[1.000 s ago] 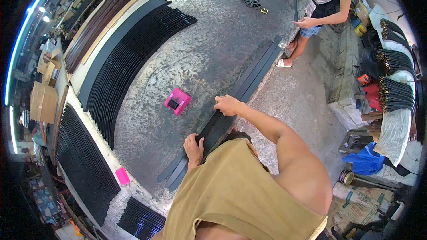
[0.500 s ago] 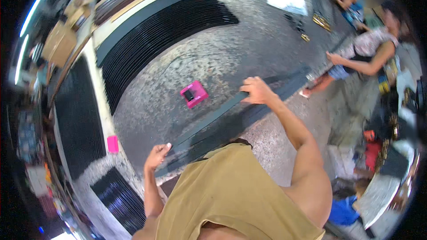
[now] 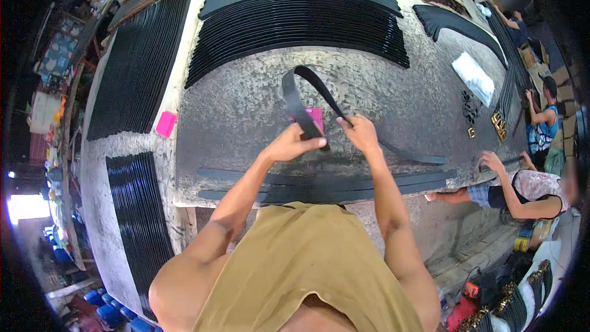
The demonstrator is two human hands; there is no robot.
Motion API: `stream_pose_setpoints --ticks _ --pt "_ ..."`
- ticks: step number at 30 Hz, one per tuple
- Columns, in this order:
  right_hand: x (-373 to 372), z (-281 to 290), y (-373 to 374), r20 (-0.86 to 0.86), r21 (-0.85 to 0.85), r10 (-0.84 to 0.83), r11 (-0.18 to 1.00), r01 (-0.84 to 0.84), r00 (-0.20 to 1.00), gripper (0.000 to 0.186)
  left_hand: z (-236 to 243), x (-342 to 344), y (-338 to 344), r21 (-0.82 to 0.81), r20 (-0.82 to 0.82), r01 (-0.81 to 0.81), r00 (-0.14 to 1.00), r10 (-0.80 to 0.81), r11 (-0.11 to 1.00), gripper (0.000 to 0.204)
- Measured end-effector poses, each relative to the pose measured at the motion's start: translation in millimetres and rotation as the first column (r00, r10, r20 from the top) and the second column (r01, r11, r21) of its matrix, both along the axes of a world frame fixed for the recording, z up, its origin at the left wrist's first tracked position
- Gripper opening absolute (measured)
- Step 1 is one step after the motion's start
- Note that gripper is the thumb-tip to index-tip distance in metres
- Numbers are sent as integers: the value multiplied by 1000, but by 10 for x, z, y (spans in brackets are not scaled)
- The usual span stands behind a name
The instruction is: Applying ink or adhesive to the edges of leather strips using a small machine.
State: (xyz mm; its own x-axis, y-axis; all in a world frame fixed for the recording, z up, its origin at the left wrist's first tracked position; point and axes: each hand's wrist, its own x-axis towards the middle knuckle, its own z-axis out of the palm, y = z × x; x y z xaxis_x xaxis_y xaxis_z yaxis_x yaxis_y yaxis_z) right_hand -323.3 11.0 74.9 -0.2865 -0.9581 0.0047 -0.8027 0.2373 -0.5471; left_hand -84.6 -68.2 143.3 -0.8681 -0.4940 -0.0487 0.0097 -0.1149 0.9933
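Observation:
My left hand [image 3: 294, 144] grips a long black belt strap [image 3: 291, 93], thumb on one side and fingers round the other. From there it arches up in a loop above the table and comes down into my right hand [image 3: 361, 133], whose fingers pinch it. A loose tail trails from the right hand to the tabletop on the right. Behind the loop sits a pink block-like thing [image 3: 315, 117], partly hidden by the strap and left hand. Several flat black straps [image 3: 332, 193] lie along the near table edge, below both hands.
Rows of black straps [image 3: 301, 21] cover the far side, with more on the left side table [image 3: 97, 190]. A pink pad [image 3: 166, 124] lies at left. At right are a white plastic packet [image 3: 473, 79], gold buckles [image 3: 498, 126] and a co-worker's hand [image 3: 491, 161] at the table edge.
The strap, earlier stretched low between my spread hands near the front edge, is now raised and bent into a loop. My hands are closer together, and the head view has swung round.

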Motion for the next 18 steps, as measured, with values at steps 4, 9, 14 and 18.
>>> stream_pose_setpoints --ticks 4,9,14,18 --pt "353 41 -48 100 142 -49 989 34 994 44 -485 -197 -479 -563 289 -138 891 351 815 26" --pt "387 -108 27 140 307 -127 949 79 982 46 -695 -229 -782 -572 430 -26 842 326 820 26" --pt "482 -104 121 201 286 -175 952 113 964 45 -1128 -155 -880 -613 317 -71 891 326 787 29" --pt "482 -152 213 229 319 -206 939 126 951 43 -1017 -178 -771 -521 423 -47 853 306 852 27"
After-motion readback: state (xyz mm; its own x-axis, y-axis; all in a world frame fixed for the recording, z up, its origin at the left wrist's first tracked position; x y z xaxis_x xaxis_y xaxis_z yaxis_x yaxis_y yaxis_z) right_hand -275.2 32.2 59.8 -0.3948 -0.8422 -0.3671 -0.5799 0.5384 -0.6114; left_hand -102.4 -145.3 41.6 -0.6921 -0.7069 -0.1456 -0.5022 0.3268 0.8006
